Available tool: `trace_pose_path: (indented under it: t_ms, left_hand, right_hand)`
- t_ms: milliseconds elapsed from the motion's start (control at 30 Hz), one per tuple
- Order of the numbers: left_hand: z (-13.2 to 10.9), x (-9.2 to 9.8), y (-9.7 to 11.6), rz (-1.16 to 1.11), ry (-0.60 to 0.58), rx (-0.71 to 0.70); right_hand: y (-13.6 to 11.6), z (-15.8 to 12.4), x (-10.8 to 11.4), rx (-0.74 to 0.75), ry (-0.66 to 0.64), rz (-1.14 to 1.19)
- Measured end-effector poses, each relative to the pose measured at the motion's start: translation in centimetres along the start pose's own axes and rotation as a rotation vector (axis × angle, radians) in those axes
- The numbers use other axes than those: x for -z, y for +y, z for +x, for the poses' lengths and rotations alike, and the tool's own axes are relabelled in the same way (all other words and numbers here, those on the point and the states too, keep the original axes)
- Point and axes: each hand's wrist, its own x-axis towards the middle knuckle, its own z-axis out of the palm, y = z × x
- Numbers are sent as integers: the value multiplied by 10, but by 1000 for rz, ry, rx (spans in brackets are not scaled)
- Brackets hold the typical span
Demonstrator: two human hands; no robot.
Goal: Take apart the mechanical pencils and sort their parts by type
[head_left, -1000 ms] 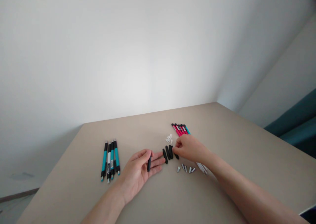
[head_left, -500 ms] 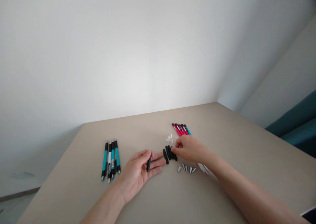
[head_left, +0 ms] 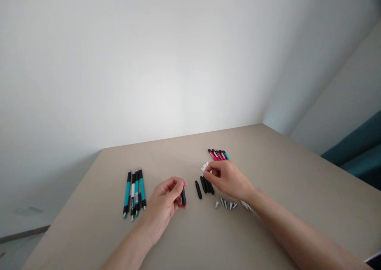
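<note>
My left hand (head_left: 169,196) is closed around a black pen grip (head_left: 183,196), thumb pressed on it and fingers curled behind. Right of it, my right hand (head_left: 223,176) hovers in a pinch above the small white plastic pieces (head_left: 204,167). What lies between its fingertips, if anything, cannot be made out. Just below these fingers, several more black pen grips (head_left: 203,184) lie side by side, and one loose grip (head_left: 198,189) is set a little apart to their left.
Several assembled pens (head_left: 127,190), teal or white with black grips, lie at the left. Pink and teal pen barrels (head_left: 218,155) rest behind my right hand. Silver cone tips (head_left: 225,204) and thin white refills (head_left: 245,206) are near my right forearm. A wall (head_left: 178,63) stands behind the table.
The fingers of my left hand have curled in around the black grip, away from the row. My right hand has moved slightly back and left, from the grips to the white pieces.
</note>
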Motion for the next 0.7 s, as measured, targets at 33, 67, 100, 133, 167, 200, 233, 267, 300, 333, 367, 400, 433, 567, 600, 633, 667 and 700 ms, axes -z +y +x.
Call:
trace_pose_path:
  t_ms: [33,67,100,133,167,200,233,267,300,333,367,400,433,567,600,633,667,700]
  left_hand:
    - [1,1,0,84,21,-53]
    - [1,2,0,192,45,-119]
    - [1,3,0,328,70,-199]
    - [1,4,1,480,88,-287]
    - [0,4,2,640,90,-380]
    - [-2,5,3,788,72,-470]
    - [-4,4,3,917,37,-550]
    - [-5,4,3,1024,-9,-614]
    - [-7,3,3,1113,-59,-653]
    - [-8,1,2,1187,-103,-663]
    - [-9,0,2,1246,-143,-651]
    - [-10,-2,1,1291,-171,-633]
    - [-11,-3,0,1322,-187,-613]
    - [-12,-4,0,1349,-167,-569]
    - [-12,-3,0,1342,-161,-562]
    - [-12,-3,0,1332,-158,-556]
    - [-12,-2,-1,1317,-156,-552]
    - [-11,-2,-1,1300,-153,-548]
  right_hand:
    - [-2,-1,-2,30,-12,33]
    - [-3,-2,-3,51,-22,56]
    - [-3,-3,-5,66,-22,73]
    - [-3,-3,-6,71,-12,86]
    - [-2,-3,-7,69,8,98]
    - [-1,-3,-8,63,36,107]
    - [1,-2,-8,55,66,112]
    - [2,-2,-7,46,93,114]
    - [4,-1,-7,39,112,115]
    - [5,-1,-6,37,118,113]
    - [5,0,-6,40,113,110]
    - [4,0,-5,49,95,103]
    - [4,-1,-5,66,71,92]
    - [-2,-3,-6,216,-13,-1]
    - [-2,-4,-6,255,-27,-25]
    - [-3,-5,-7,285,-38,-47]
    - [-3,-6,-7,304,-49,-64]
    - [-3,-6,-7,313,-58,-78]
